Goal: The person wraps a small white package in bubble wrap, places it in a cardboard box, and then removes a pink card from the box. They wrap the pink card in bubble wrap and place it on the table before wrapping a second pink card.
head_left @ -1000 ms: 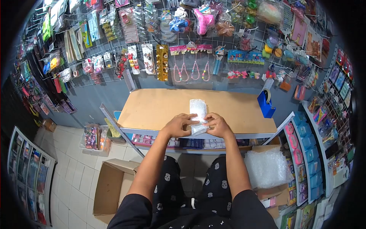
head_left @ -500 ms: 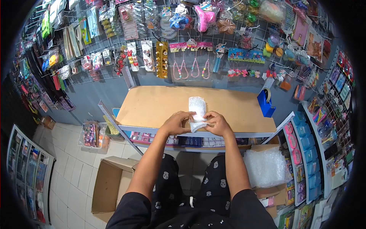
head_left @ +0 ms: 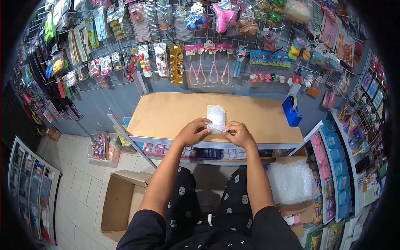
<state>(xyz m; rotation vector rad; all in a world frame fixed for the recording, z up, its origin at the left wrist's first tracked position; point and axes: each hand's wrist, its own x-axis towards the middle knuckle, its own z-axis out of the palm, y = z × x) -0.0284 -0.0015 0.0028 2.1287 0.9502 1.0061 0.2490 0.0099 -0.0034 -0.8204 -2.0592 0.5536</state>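
Folded upward since the earlier frames, the loose lower end (head_left: 216, 128) of a small, rectangular, whitish translucent bubble-wrap packet (head_left: 216, 113) now lies across the packet's bottom part instead of reaching down over the table's edge; the wrapping looks shorter and, I judge, closed over at that end. The packet sits at the centre of the frame, flat on a pale wood-coloured tabletop (head_left: 166, 114) with a grey front edge. At its lower left corner, the left hand (head_left: 193, 132) has its thumb and fingers brought nearly together on the fold; at the lower right corner, the right hand (head_left: 239, 134) pinches the plastic between thumb and fingertips. Right of centre stands a blue tape dispenser (head_left: 293, 113), well apart from both hands. Farther out, a thick stack of clear bubble-wrap sheets (head_left: 291, 183) lies lower right, and a brown open-topped cardboard box (head_left: 116, 204) stands lower left.
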